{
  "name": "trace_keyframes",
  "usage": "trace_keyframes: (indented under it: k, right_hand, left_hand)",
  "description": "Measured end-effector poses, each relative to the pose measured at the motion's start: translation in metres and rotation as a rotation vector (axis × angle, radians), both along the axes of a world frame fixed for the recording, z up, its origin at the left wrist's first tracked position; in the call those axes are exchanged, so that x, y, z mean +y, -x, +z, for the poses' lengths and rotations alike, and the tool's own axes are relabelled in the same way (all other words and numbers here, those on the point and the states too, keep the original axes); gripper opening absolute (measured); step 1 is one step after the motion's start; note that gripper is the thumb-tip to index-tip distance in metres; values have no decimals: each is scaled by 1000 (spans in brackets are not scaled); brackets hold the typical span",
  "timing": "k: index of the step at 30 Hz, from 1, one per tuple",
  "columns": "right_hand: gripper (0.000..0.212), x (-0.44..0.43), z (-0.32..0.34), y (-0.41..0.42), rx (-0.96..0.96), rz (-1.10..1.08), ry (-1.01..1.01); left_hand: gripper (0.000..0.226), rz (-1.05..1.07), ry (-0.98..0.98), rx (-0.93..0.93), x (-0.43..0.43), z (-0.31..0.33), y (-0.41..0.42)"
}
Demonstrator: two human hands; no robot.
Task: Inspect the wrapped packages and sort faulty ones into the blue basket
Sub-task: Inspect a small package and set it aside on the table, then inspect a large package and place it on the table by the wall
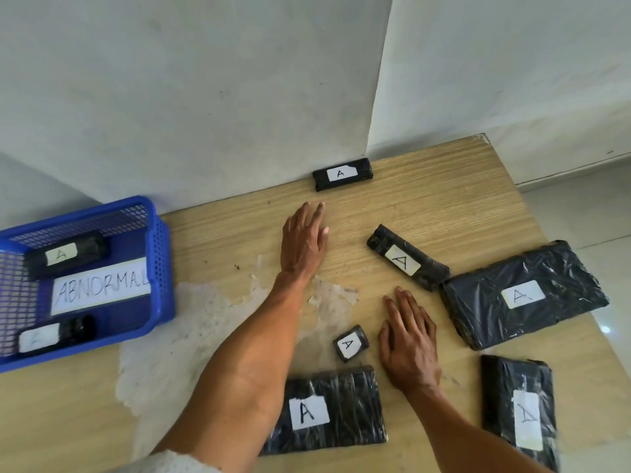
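Note:
Several black wrapped packages with white "A" labels lie on the wooden table. A slim one sits against the wall. A roll-shaped one lies mid-right, a big flat one beside it, a tiny one in the middle, and flat ones near the front and front right. My left hand stretches flat over bare table, short of the slim package, holding nothing. My right hand rests flat next to the tiny package. The blue basket at left holds two packages.
A paper sign reading "ABNORMAL" lies inside the basket. White walls meet in a corner right behind the table. The table's veneer is worn to a pale patch near the basket. Tiled floor shows past the right edge.

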State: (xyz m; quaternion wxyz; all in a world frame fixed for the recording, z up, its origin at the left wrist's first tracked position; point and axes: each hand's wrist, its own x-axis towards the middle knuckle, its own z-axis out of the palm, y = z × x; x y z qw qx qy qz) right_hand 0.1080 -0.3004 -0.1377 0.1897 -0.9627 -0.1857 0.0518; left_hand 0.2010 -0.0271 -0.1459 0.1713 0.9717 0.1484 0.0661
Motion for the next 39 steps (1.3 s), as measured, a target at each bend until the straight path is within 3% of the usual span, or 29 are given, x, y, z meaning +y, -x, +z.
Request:
trace_keyframes:
  k: [6,9,14,17,21,27,30,36,39]
  right_hand:
    - [49,-2,9,9,34,13,-67]
    - [54,-5,18,9,150,43,-77]
    - [44,2,46,36,335,-76,-12]
    - [44,14,66,75,393,-175,-24]
    - [51,27,82,117,455,-239,6]
    - [49,45,111,132,618,-450,113]
    - [52,49,122,132,598,-485,87]
    - [56,75,170,113,472,-453,-173]
    - [59,98,196,95,487,-406,-417]
  left_hand:
    - [56,90,119,152,-13,25,130]
    - [52,180,189,196,-21,41,191]
    - [51,485,295,205,-49,68,270]
    - [58,673,483,252,-70,85,297]
    - [71,726,722,262,-83,102,307]
    - [79,712,862,377,-62,125,311]
    - [80,691,907,347,-52,138,314]
    - [84,624,1016,201,-13,187,301]
    - [86,584,1086,81,15,222,293]
